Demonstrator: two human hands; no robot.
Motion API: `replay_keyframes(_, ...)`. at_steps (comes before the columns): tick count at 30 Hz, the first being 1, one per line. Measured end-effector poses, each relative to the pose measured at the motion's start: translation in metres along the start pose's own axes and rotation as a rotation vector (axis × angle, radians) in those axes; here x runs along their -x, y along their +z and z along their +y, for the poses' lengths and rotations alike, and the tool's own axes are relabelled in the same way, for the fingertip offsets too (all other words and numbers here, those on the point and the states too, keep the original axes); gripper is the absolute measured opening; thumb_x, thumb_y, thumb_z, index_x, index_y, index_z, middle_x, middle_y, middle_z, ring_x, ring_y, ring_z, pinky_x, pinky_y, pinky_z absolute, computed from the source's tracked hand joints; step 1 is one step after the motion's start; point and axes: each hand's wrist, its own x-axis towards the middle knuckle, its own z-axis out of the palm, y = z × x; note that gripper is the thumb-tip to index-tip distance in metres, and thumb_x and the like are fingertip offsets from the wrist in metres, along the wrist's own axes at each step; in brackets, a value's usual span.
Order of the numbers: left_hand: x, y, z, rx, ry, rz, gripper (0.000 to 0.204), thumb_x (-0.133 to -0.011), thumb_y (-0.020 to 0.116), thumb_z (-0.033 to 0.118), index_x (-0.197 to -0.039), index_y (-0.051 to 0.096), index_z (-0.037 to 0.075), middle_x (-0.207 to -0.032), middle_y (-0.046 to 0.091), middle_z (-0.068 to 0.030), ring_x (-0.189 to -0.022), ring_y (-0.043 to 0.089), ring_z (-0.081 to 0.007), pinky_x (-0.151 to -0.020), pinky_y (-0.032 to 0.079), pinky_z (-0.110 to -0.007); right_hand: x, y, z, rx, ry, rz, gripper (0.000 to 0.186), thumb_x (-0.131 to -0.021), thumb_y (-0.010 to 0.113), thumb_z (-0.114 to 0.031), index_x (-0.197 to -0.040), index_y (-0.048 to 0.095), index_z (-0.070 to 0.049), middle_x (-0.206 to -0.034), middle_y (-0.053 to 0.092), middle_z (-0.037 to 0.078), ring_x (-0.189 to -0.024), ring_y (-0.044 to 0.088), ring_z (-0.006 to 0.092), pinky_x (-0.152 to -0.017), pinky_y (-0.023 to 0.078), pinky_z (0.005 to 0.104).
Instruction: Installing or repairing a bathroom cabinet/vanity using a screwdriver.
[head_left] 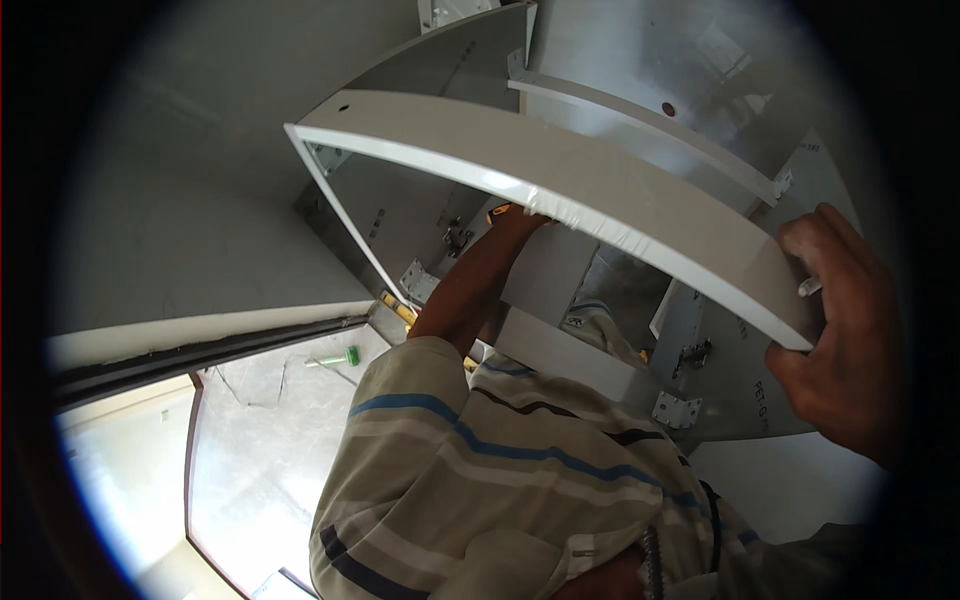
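Observation:
A cabinet carcass with grey side panels stands before me, a pale panel [600,185] with a white edge curving across its near side. At its right end, my right hand [845,320] is closed round the corner, thumb on the near edge, fingers over the far side. A small pale piece [809,287] shows by the fingers. My left arm reaches in under the panel; its edge hides most of my left hand [518,217], including the fingers. Beside that wrist is a yellow and black object [497,213]. Metal hinges [458,236] sit on the inner sides.
A white crossbar [650,135] spans the far part of the carcass. White corner brackets [677,410] are fixed inside. Yellow tools [397,306] lie beside the left side panel. A green-headed mallet [350,356] rests on the pale floor at the left, near a dark wall edge.

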Motion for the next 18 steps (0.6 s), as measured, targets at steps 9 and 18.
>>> replay_keyframes(9, -0.007, -0.007, -0.002, 0.054, 0.095, 0.281, 0.037, -0.073, 0.057, 0.007, -0.110, 0.058, 0.002, -0.099, 0.064, -0.0200, -0.097, 0.061, -0.0387, -0.086, 0.049, -0.041, 0.005, 0.007, -0.021, 0.048, -0.065, 0.054, 0.053, -0.051, 0.059, 0.015, -0.100, 0.044, 0.001, -0.088, 0.044, 0.015, -0.075, 0.052, 0.0284, -0.063, 0.042, 0.0371)
replay_keyframes(18, 0.016, -0.040, 0.012, 0.084, 0.180, 0.547, 0.041, -0.073, 0.057, 0.006, -0.114, 0.056, 0.005, -0.100, 0.064, -0.0183, -0.099, 0.060, -0.0388, -0.088, 0.048, -0.042, 0.007, 0.011, -0.027, 0.056, -0.070, 0.126, 0.043, -0.052, 0.056, 0.015, -0.091, 0.045, 0.002, -0.081, 0.043, 0.014, -0.072, 0.050, 0.0277, -0.062, 0.039, 0.0367)
